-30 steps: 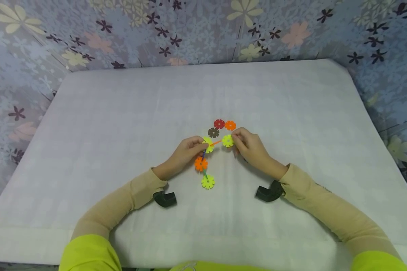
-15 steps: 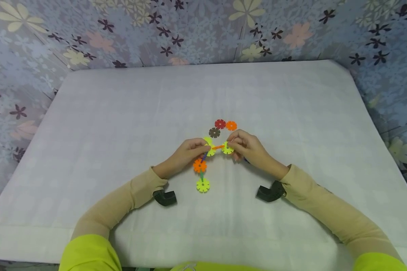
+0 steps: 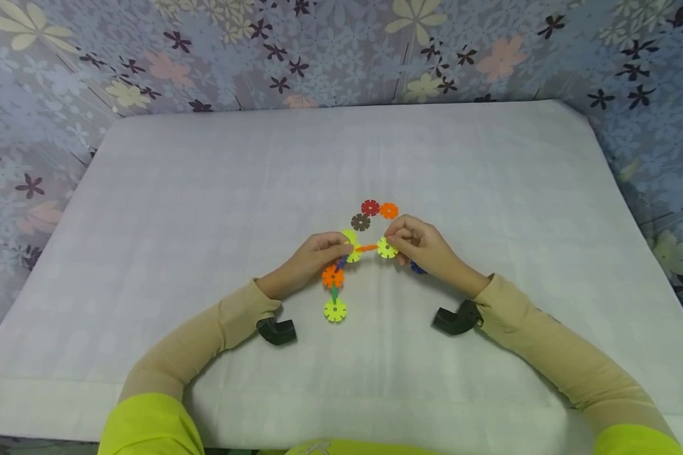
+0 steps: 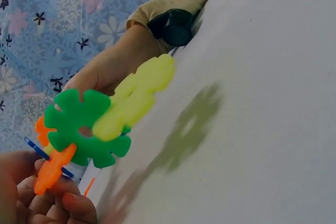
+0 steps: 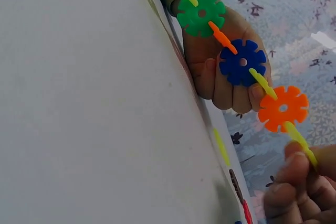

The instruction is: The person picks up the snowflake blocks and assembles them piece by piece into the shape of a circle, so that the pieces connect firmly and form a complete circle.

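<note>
A chain of notched snowflake discs is stretched between both hands, close over the table in the head view. My left hand (image 3: 326, 250) pinches a yellow disc (image 3: 354, 254) partway along it. From there a blue disc (image 5: 242, 62), an edge-on orange one, a green disc (image 4: 86, 127) and a yellow end disc (image 3: 335, 310) trail toward the near side. An orange disc (image 3: 332, 277) shows among them. On the other side an orange disc (image 5: 283, 108) leads to the yellow disc (image 3: 387, 247) that my right hand (image 3: 418, 243) pinches between thumb and fingers.
Loose discs lie just beyond the hands on the white-covered table (image 3: 205, 189): brown (image 3: 360, 222), red (image 3: 370, 208) and orange (image 3: 389, 210). A blue disc (image 3: 417, 268) is partly hidden under the right hand. Black wrist devices (image 3: 277, 331) hang below both sleeves.
My right hand has brought its yellow disc nearer me, up to the orange disc's end, then slightly right. The chain's trailing end has swung left. More of the blue disc under my right hand shows.
</note>
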The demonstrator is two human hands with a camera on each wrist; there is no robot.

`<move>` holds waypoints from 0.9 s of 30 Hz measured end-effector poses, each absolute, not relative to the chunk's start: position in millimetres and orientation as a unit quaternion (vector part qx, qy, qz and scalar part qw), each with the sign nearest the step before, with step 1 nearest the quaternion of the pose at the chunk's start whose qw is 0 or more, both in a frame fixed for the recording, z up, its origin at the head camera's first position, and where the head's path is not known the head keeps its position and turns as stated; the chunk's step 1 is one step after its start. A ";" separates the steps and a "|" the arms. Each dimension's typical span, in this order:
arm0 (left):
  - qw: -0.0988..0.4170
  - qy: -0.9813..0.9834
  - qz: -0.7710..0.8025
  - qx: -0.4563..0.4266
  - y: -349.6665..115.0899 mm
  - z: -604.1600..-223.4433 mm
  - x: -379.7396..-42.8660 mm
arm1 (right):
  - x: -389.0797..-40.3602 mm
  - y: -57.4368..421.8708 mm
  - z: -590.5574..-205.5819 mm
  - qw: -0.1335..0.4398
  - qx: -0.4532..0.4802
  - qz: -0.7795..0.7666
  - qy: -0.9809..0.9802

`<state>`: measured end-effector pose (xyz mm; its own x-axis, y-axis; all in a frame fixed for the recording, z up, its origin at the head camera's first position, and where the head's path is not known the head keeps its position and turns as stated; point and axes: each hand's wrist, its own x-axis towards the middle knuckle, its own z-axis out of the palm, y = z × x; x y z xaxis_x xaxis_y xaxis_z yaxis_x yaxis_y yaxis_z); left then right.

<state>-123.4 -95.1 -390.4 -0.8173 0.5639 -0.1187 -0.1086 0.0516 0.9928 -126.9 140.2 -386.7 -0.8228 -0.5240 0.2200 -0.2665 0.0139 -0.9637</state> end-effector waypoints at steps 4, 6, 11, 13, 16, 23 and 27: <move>0.254 0.681 0.664 0.176 -95.0 -390.1 -123.0 | -127.2 139.1 -389.6 0.108 -0.300 -0.646 0.694; 0.255 0.680 0.665 0.174 -94.9 -389.2 -122.5 | -126.8 138.8 -389.3 0.102 -0.296 -0.651 0.691; 0.254 0.684 0.662 0.170 -95.1 -388.2 -123.0 | -126.7 139.0 -388.3 0.091 -0.267 -0.673 0.684; 0.255 0.682 0.664 0.171 -94.8 -388.4 -123.5 | -126.5 138.7 -387.7 0.098 -0.264 -0.676 0.682; 0.260 0.678 0.668 0.163 -94.2 -388.7 -123.3 | -125.5 138.2 -386.7 0.106 -0.270 -0.670 0.683; 0.239 0.681 0.666 0.187 -93.2 -392.0 -121.1 | -123.2 136.3 -389.1 0.098 -0.269 -0.657 0.698; 0.219 0.693 0.655 0.208 -93.2 -392.4 -119.4 | -121.5 134.0 -392.1 0.079 -0.272 -0.664 0.693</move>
<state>-119.4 -93.2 -392.4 -0.8180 0.5744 -0.0312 0.0013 0.0560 0.9984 -121.5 134.0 -392.1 -0.8400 -0.4809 0.2515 -0.2719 -0.0282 -0.9619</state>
